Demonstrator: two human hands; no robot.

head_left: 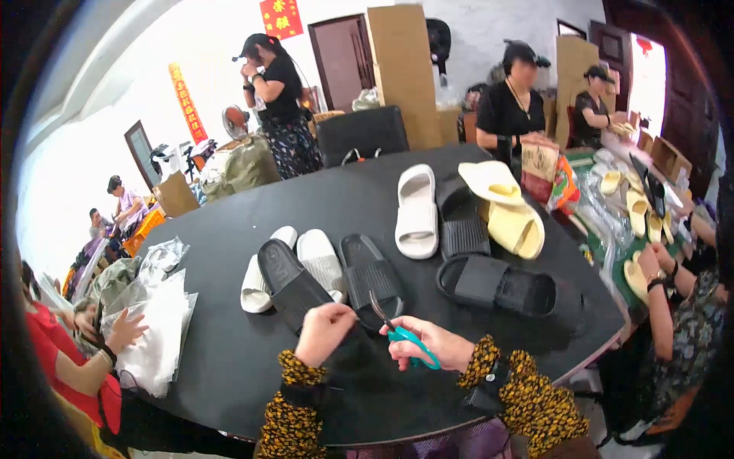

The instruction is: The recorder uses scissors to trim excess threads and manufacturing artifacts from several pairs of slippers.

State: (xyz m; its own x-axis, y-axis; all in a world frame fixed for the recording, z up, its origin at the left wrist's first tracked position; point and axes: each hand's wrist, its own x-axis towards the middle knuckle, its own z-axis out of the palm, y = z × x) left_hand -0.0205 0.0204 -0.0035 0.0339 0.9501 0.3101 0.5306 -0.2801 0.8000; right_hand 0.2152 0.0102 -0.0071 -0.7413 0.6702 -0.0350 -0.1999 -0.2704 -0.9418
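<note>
At lower centre, the right hand [443, 346] grasps teal scissors [398, 334] by the handle [433, 356], probably for control. The left hand [325, 332] is curled closed; its content I cannot tell.

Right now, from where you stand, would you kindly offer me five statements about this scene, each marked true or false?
1. The right hand holds teal-handled scissors. True.
2. The left hand grips a yellow slipper. False: it is curled near a black slipper; the yellow slippers lie toward the far right of the table.
3. Translucent plastic bags lie at the table's left side. True.
4. A black chair stands beyond the table's far edge. True.
5. Every slipper on the table is white. False: white slippers share it with black and yellow ones.
</note>
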